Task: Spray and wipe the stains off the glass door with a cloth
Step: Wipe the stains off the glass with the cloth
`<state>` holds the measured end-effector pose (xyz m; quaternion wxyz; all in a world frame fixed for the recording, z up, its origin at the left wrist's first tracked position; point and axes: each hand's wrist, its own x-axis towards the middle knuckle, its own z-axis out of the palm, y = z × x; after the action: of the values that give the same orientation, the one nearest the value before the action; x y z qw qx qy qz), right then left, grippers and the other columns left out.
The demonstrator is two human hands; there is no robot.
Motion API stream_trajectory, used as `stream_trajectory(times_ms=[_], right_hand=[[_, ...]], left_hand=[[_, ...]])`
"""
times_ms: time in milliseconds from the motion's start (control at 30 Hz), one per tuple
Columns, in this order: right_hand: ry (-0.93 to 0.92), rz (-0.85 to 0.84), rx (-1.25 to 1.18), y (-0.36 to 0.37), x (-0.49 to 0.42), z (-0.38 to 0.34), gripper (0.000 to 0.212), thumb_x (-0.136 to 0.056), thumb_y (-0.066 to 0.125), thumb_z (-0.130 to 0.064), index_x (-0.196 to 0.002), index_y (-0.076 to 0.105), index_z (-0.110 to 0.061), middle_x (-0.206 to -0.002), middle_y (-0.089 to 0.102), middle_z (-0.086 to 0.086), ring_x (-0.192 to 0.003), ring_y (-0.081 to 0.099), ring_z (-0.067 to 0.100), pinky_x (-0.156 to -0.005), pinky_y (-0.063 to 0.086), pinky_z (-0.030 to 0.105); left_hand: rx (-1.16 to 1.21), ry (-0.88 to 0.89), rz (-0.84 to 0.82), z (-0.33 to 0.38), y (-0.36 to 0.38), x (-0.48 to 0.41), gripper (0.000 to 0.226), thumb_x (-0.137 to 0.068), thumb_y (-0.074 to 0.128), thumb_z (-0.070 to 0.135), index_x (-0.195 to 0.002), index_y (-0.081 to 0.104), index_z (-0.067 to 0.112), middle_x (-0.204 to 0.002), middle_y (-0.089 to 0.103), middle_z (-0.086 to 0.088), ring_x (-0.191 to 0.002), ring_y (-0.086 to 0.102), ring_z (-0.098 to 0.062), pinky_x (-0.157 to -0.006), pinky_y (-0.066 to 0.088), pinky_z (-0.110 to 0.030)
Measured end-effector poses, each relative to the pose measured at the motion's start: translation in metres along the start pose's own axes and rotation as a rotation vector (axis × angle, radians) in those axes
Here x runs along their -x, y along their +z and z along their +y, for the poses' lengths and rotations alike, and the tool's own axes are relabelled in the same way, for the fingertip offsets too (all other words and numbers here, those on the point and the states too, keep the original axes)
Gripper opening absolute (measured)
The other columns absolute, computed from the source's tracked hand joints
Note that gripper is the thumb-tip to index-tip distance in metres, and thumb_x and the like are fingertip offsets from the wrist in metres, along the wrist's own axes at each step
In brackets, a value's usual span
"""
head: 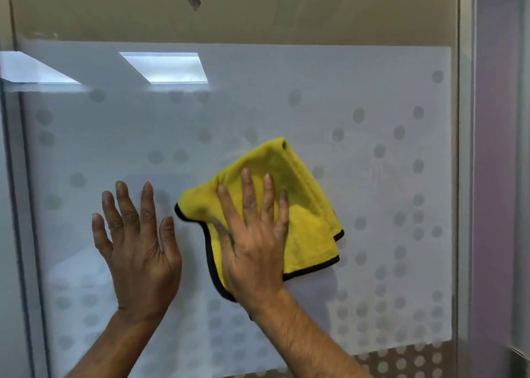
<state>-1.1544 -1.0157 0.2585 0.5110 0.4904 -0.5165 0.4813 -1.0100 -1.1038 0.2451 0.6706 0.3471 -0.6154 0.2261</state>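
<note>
The glass door (372, 114) fills the view, frosted white with a pattern of grey dots. A folded yellow cloth (309, 217) with a black edge lies flat against the glass near the middle. My right hand (252, 248) presses on the cloth's lower left part, fingers spread and pointing up. My left hand (137, 251) rests flat on the bare glass just left of the cloth, fingers apart, holding nothing. A faint smeared patch (384, 171) shows on the glass right of the cloth. No spray bottle is in view.
A metal door frame (464, 177) runs down the right side, with a purple-grey wall (499, 177) beyond it. Another frame edge (17, 205) stands at the left. Above the frosted band the glass is clear, with a dark spot (194, 2) on it.
</note>
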Motion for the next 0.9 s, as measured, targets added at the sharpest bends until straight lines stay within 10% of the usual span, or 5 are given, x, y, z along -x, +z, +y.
stream_trajectory(times_ms=[533,900], right_hand=[[0.584,0.332,-0.007,-0.049,-0.072,0.129,0.048,-0.109,0.042,-0.044,-0.150,0.055,-0.023,-0.169,0.030,0.019,-0.159,0.017,0.044,-0.128,0.013,0.058],[0.130,0.153,-0.015,-0.005,-0.173,0.013,0.047,-0.107,0.044,-0.047,-0.150,0.055,-0.032,-0.168,0.032,0.019,-0.157,0.024,0.046,-0.128,0.016,0.057]], left_hand=[[-0.045,-0.011,-0.025,0.005,-0.003,-0.002,0.063,-0.111,0.021,0.046,-0.165,0.026,0.015,-0.177,0.011,-0.014,-0.164,0.007,-0.032,-0.130,0.009,-0.058],[-0.067,-0.013,-0.019,0.005,-0.002,-0.003,0.063,-0.111,0.020,0.048,-0.166,0.026,0.017,-0.176,0.014,-0.014,-0.165,0.007,-0.030,-0.131,0.009,-0.057]])
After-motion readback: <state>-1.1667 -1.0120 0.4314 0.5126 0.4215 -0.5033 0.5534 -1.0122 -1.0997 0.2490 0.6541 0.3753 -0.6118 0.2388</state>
